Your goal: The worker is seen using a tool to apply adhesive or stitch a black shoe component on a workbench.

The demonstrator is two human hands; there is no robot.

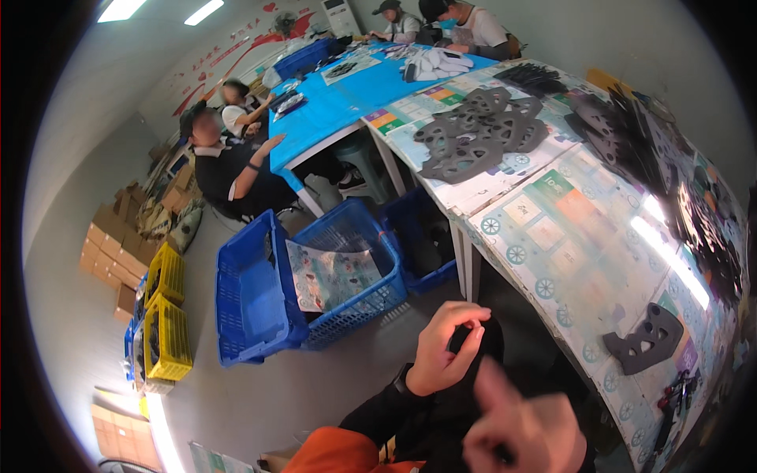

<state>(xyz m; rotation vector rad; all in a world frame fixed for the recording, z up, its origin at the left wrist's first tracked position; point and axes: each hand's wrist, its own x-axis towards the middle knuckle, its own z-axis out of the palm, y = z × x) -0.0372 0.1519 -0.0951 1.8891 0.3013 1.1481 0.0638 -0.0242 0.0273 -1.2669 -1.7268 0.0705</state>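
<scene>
Two blue crates (pixel 260 292) hold printed sheets (pixel 327 276); both hands (pixel 445 347) loosely curled, grasping nothing.

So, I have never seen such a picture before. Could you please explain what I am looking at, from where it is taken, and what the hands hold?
No machine here: a camera worn on a person's head looks down, and its wide lens bends straight edges. The two hands low in the picture are that person's own. The left hand has its fingers curled, perhaps pinching something small and dark; I cannot tell what. The right hand is blurred and close to the lens. On the table lie a flat dark grey cut-out piece and a pile of similar pieces. Blue crates stand on the floor. Other people sit at a blue table farther off.
</scene>
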